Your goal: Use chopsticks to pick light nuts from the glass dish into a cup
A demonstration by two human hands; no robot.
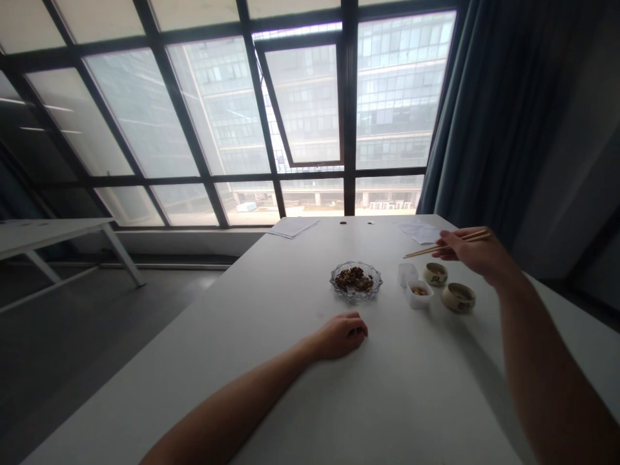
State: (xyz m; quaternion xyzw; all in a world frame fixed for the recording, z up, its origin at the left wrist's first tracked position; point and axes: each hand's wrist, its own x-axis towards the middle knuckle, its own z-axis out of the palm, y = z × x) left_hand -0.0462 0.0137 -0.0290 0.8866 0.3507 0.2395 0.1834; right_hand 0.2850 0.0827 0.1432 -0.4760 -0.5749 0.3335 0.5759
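Observation:
My right hand (477, 253) is raised over the table and holds a pair of wooden chopsticks (438, 245) whose tips point left, above two small ceramic cups (436, 274) (458, 298). My left hand (341, 336) rests on the white table (290, 361) with its fingers curled under, holding nothing that I can see. Just beyond it stands a glass dish (356, 280) of dark mixed bits. Two small clear plastic boxes (407, 273) (419, 294) sit between the dish and the cups; the nearer one holds something pale brown.
Sheets of paper lie at the table's far edge, one at the left (293, 227) and one at the right (419, 231). A second white table (53, 232) stands at the left. Large windows and a dark curtain (484, 116) are behind.

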